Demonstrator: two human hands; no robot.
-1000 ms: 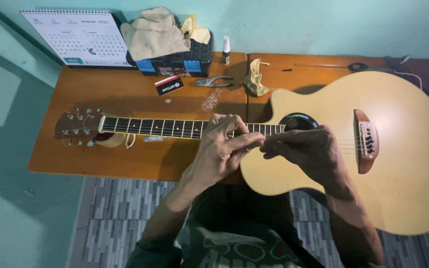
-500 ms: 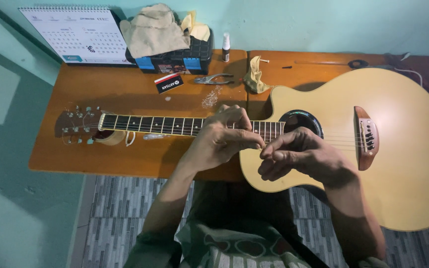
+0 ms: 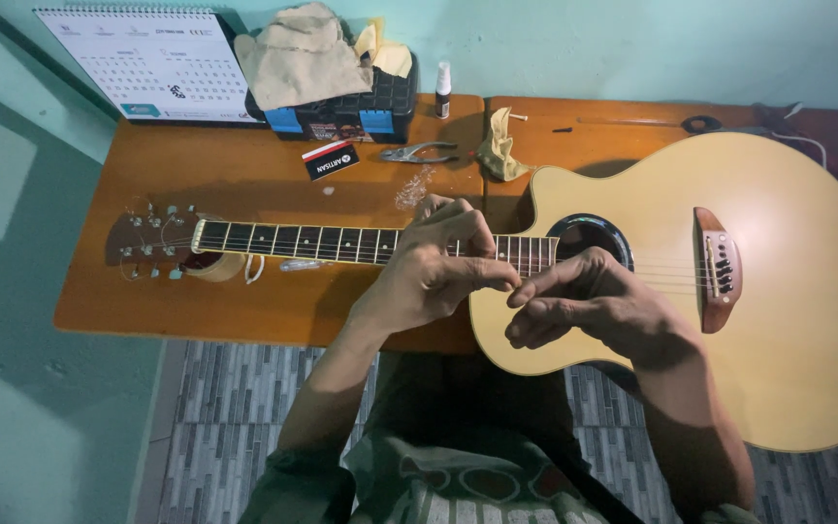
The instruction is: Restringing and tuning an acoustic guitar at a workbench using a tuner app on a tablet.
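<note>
An acoustic guitar with a pale natural top lies flat, face up, across an orange-brown wooden desk. Its neck runs to the left, ending in the headstock; the body extends to the right past the desk edge. The sound hole and the dark bridge are visible.

Both hands work above the point where the neck meets the body. The left hand is curled over the upper frets, fingers bent, thumb and forefinger pressed close together. The right hand sits just beside it over the lower edge of the sound hole, fingers drawn in, forefinger and thumb extended toward the left hand. The fingertips of the two hands nearly meet. Whether they pinch a string or other thin item cannot be told; nothing is clearly seen between them.

Along the rear of the desk:
- a spiral-bound desk calendar, leaning against the teal wall;
- a black tool case with blue latches, with a beige cloth draped on top;
- a small white spray bottle, upright beside the case;
- a small black and red packet;
- pliers lying flat;
- a crumpled yellowish cloth, near the guitar's cutaway.

The floor below shows grey striped tiles.
</note>
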